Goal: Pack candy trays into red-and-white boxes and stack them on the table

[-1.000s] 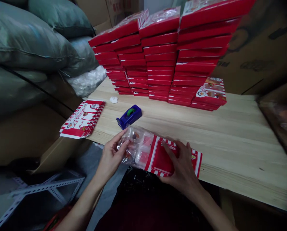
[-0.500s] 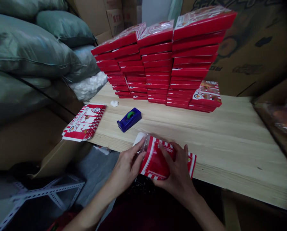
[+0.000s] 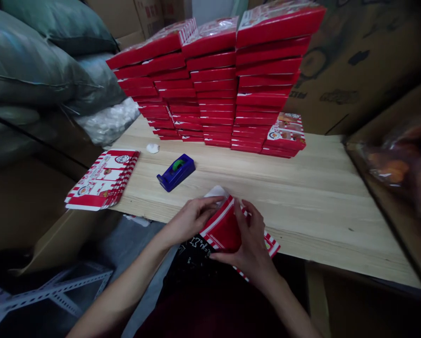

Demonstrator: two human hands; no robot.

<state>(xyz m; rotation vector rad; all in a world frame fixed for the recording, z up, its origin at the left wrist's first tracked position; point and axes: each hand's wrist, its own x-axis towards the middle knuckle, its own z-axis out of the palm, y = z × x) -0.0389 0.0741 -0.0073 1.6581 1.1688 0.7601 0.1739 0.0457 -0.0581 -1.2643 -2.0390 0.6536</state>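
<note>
Head view, two bare hands at a small box. The flat red cardboard box with white-striped edges [image 3: 224, 231] lies between the hands, at the near edge of the pale wood-grained table [image 3: 312, 202], set at a slant. To its right, the right hand [image 3: 249, 237] is spread across it, fingers on the far side and thumb on the near side, gripping it. To its left, the left hand [image 3: 192, 218] has thumb and fingers drawn close at the box's left end, beside a white flap [image 3: 216, 191]; whether they pinch anything cannot be told. Farther left stands a blue plastic tape dispenser with a green core [image 3: 177, 172], and beyond it, at far left, a pile of flat red-and-white printed cartons [image 3: 103, 180]. Tall stacks of closed red boxes [image 3: 215, 94] occupy the far side.
</note>
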